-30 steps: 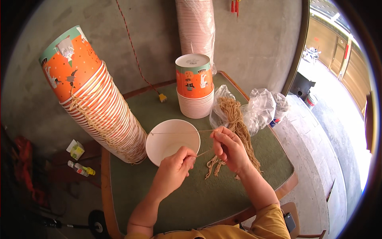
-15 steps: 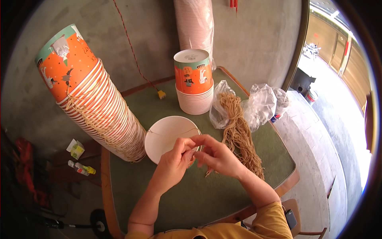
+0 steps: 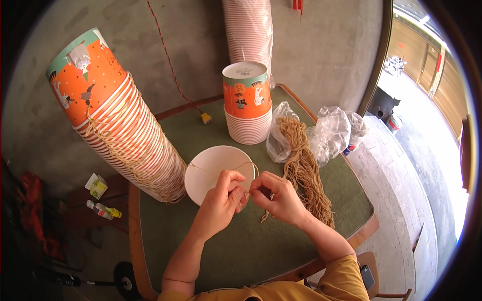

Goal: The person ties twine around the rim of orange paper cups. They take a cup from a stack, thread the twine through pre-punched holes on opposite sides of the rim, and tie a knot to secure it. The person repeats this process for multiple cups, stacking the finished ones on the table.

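In front of me a white paper bucket (image 3: 207, 176) tips its open mouth toward me. A thin tan cord (image 3: 221, 168) runs across that mouth and over the right rim. My left hand (image 3: 227, 199), fingers pinched, is at the near right side of the bucket, covering part of it. Close beside it my right hand (image 3: 279, 197) pinches too, just off the right rim. The cord's end appears to be between the fingertips of both hands, though they mostly hide it. Right of my right hand lies a bundle of tan cords (image 3: 307, 175).
A tall leaning stack of orange paper buckets (image 3: 128, 128) with cord handles stands left. Behind is a shorter upside-down stack (image 3: 248, 103), beside a wrapped column of buckets (image 3: 248, 35). Clear plastic bags (image 3: 329, 133) lie at the green table's (image 3: 211, 256) right edge. A yellow plug (image 3: 206, 119) lies at the back.
My right hand has drawn away from my left, to the right and slightly down, opening a small gap. My left hand stays nearly in place. The bucket has hardly moved.
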Action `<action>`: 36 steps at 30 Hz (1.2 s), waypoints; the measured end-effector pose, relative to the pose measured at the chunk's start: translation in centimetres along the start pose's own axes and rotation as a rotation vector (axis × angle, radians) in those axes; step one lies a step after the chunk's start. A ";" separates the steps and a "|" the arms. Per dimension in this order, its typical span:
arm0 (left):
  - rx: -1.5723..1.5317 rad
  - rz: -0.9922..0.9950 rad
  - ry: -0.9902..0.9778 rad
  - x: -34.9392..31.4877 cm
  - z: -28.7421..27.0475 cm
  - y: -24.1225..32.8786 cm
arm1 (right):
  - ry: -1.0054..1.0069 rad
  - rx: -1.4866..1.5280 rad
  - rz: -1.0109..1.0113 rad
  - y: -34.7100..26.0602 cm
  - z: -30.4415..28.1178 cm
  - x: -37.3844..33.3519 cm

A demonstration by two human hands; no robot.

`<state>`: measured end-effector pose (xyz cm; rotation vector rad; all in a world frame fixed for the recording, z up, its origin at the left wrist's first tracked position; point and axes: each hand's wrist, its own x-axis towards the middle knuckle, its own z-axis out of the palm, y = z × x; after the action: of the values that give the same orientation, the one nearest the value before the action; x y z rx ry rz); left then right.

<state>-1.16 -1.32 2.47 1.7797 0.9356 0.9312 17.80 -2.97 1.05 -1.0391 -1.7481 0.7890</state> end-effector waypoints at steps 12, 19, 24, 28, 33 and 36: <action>0.478 0.295 0.042 0.0 -0.2 -1.4 | 0.077 -0.047 0.024 0.0 -0.4 0.1; 0.421 0.190 0.101 -0.3 -1.2 -1.0 | 0.134 -0.112 0.001 1.0 0.2 0.1; 0.393 0.099 0.134 -0.2 -3.2 -0.2 | 0.157 -0.153 -0.060 1.3 2.2 0.4; 0.371 0.076 0.134 -0.2 -4.2 -0.3 | 0.184 -0.201 -0.132 1.3 3.3 1.4; 0.293 0.051 0.136 -0.2 -4.5 -0.8 | 0.197 -0.218 -0.148 1.1 4.4 2.8; 0.274 0.036 0.130 -0.2 -4.4 -0.9 | 0.208 -0.220 -0.158 1.3 4.9 3.0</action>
<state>-5.34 0.38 2.97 1.9884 1.1633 0.9884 13.04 -0.03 -0.72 -1.0710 -1.7373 0.3820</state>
